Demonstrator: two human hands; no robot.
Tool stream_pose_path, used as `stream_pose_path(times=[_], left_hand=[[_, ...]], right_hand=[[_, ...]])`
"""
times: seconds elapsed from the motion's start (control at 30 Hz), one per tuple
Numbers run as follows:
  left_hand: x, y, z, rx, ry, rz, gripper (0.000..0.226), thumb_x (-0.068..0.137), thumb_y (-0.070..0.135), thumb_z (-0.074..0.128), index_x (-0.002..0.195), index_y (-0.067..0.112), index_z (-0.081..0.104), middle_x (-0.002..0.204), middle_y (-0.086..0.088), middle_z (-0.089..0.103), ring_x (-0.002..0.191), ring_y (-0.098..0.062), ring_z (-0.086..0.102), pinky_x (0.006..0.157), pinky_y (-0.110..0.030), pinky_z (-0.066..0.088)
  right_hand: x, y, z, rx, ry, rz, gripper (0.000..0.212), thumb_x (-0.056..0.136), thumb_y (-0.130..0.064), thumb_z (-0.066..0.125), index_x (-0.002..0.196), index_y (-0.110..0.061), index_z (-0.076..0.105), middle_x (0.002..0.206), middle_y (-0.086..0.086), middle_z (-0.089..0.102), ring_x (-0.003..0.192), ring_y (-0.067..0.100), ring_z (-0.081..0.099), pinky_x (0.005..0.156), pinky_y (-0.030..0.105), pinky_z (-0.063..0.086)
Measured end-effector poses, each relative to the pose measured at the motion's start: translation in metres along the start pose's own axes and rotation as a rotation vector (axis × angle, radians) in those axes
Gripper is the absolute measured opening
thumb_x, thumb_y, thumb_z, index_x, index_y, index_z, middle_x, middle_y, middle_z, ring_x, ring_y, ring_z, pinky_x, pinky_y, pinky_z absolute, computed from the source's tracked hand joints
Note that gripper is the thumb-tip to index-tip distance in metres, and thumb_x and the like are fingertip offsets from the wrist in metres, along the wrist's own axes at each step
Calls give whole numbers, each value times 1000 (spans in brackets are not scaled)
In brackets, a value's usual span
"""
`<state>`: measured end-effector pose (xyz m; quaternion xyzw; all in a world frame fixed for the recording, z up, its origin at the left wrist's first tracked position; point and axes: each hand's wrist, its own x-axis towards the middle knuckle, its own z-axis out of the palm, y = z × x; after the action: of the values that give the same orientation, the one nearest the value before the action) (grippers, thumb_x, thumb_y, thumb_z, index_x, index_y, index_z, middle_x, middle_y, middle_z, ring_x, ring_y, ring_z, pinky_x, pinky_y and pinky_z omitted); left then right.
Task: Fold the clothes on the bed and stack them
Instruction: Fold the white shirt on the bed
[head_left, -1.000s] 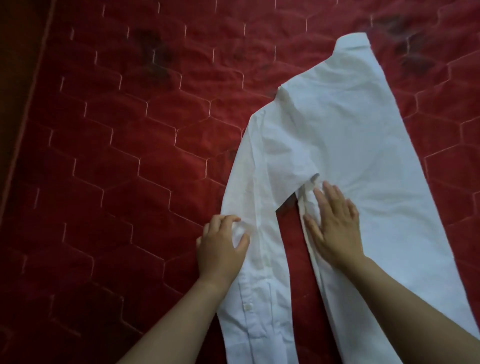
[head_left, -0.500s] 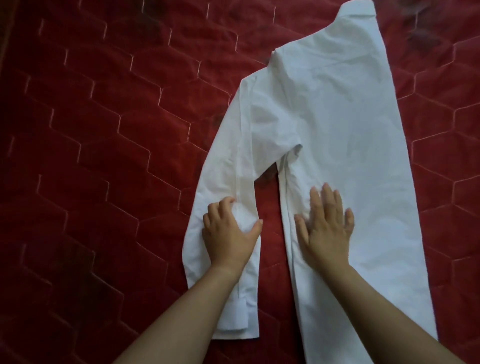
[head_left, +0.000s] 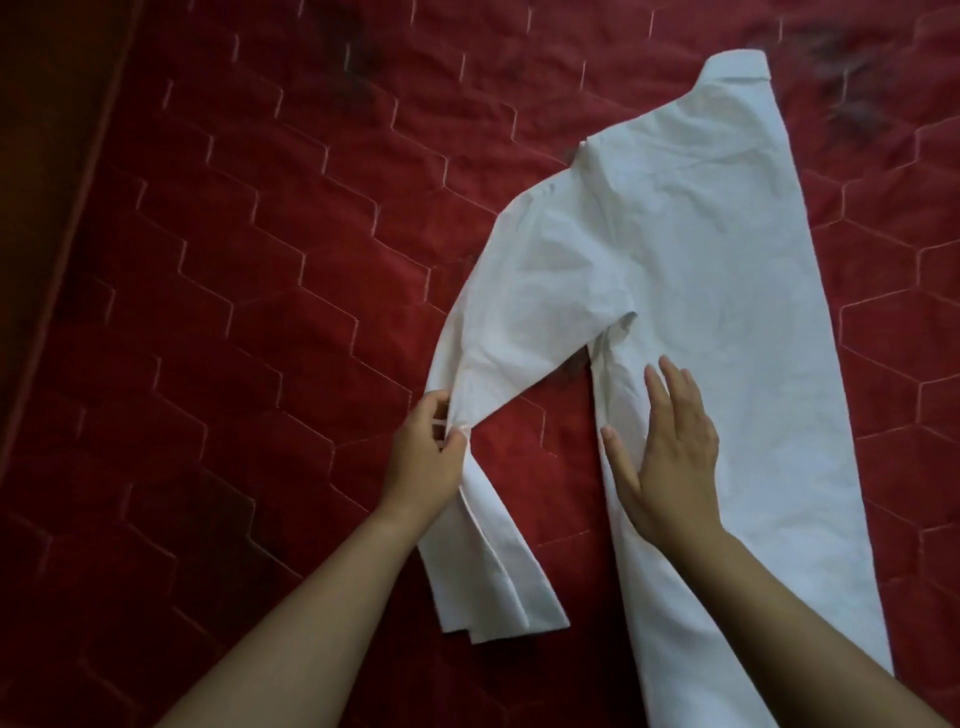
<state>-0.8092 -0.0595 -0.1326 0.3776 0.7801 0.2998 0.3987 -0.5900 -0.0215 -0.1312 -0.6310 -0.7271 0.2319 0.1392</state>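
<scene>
The white shirt (head_left: 727, 291) lay on the bed (head_left: 234, 312), on a red cover quilted in hexagons, to the right of the middle. It made one long strip, its collar (head_left: 737, 67) at the far end and its lower end running out of sight beside the person's right forearm. The one sleeve (head_left: 519, 332) I could see reached out to the left from the shoulder and bent sharply. Below the bend, the rest ran back towards the person and ended in the cuff (head_left: 498, 587), flat on the cover.

The left hand (head_left: 423, 457) held the sleeve right at that bend, its fingers (head_left: 434, 408) curled over the outer edge and the thumb pinching the cloth from the other side. The right hand (head_left: 670, 452) lay flat on the body of the shirt below the armpit. Its fingers (head_left: 675, 384) were straight and a little spread, and its thumb lay along the shirt's left edge. A wedge of red cover showed between the sleeve and the body, so the two hands were well apart.
</scene>
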Motion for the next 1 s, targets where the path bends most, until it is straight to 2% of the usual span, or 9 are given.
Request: stream_pose_path(times=[0.1,0.17,0.3,0.37,0.5,0.63,0.77,0.9,1.0], left_hand=[[18,-1,-52,-43,58,-31,31,81,-3,54,97,24,57,89,13,62,77,4,57,65,-3,41],[36,-8,-88,-37,92,-61,30,81,-6,53,98,18,59,87,10,62,75,-3,57,64,-6,43],[76,-33,-138,142,193,-186,27,83,5,62,109,10,58,95,-6,62,73,-14,54,70,-22,41],[85,-41,-144,158,206,-187,26,83,9,62,109,11,58,102,-9,61,78,-15,55,71,-20,38],[79,-48,-128,99,78,-93,19,85,12,61,102,18,58,103,-5,59,72,-5,54,58,-6,37],[59,-54,-113,140,-34,40,22,85,10,60,105,18,59,108,1,52,82,-2,54,71,0,36],[57,-57,-106,272,-120,186,30,83,10,60,111,19,59,115,7,47,100,-10,51,87,-12,34],[63,-44,-94,380,-118,382,30,77,7,66,105,16,64,113,1,55,103,-19,52,89,-12,28],[70,-35,-75,421,-167,483,28,78,14,69,105,21,65,117,4,57,109,-17,51,95,-29,37]], right_hand=[[19,-43,0,27,7,-50,66,89,-44,41,144,-10,29,153,8,25,142,24,16,110,39,17],[33,-71,11,21,-22,-88,62,89,-38,48,141,-9,35,151,9,30,141,27,21,111,42,20],[59,-111,51,-14,-182,-180,51,92,-33,52,137,-11,43,148,9,35,136,28,30,106,44,31],[70,-121,74,16,-269,-165,51,94,-36,49,139,-16,40,149,7,31,137,24,29,107,39,29],[74,-130,106,31,-282,-87,44,92,-41,49,130,-19,51,143,4,40,133,22,32,103,39,33],[59,-108,107,-39,-164,-40,41,89,-33,56,127,-16,53,142,9,40,130,28,37,99,44,36],[49,-74,97,-119,-157,5,51,90,-31,57,138,-20,44,151,9,27,139,29,22,106,49,29],[46,-66,98,-86,-168,-48,49,91,-32,55,137,-19,44,152,8,27,141,30,19,108,49,26],[46,-58,97,-84,-153,-77,50,91,-32,55,138,-17,44,152,8,27,141,29,19,110,48,26]])
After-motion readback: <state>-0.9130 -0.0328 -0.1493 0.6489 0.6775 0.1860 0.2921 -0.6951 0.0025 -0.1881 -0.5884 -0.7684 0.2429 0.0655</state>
